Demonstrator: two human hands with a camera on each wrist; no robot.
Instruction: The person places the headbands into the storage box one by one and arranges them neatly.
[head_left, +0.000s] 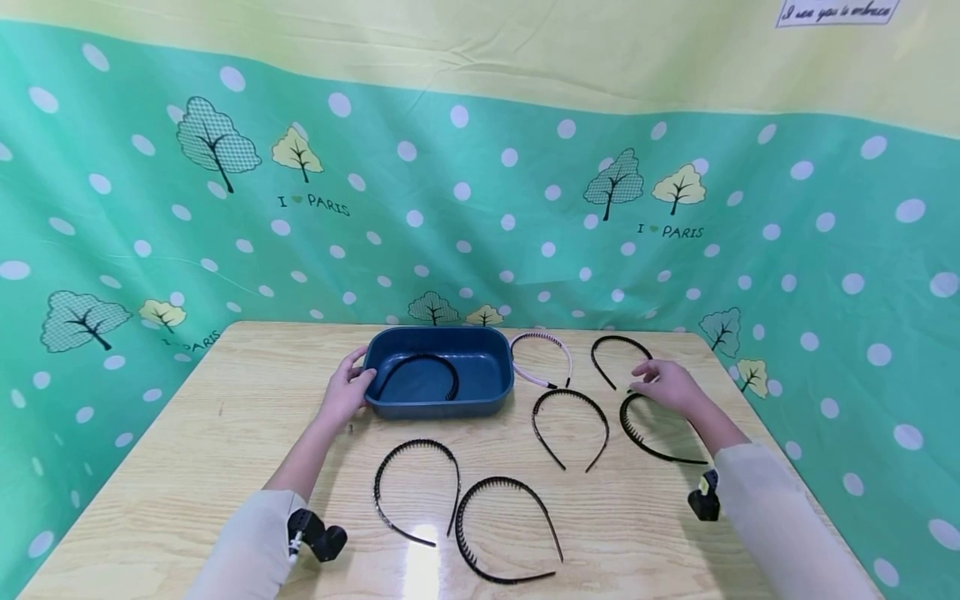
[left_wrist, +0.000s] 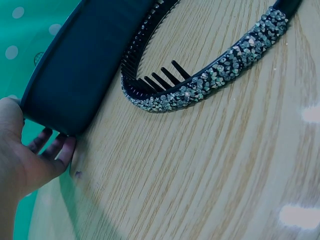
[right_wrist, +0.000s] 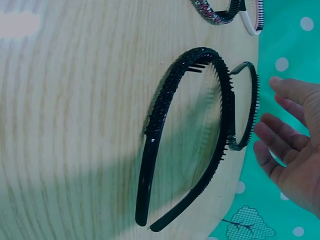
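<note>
My left hand (head_left: 348,390) grips the left end of a blue bin (head_left: 438,410), with its thumb at the rim and fingers against the outer wall (left_wrist: 75,70). Inside the bin lies one black headband (head_left: 422,358). At the right, my right hand (head_left: 666,386) hovers over the table with fingers loosely bent and nothing held. Nearest to it are a black toothed headband (head_left: 637,440) just below and another black headband (head_left: 621,338) behind. In the right wrist view, the fingers of the right hand (right_wrist: 292,140) are apart from the sequined black headband (right_wrist: 164,97).
A pale pink headband (head_left: 527,377) lies just right of the bin. A black headband (head_left: 567,392) rests in front of it. Two more, one with glittering stones (left_wrist: 200,87) and one plain (head_left: 462,533), lie near the front. A patterned curtain (head_left: 480,208) hangs behind the table.
</note>
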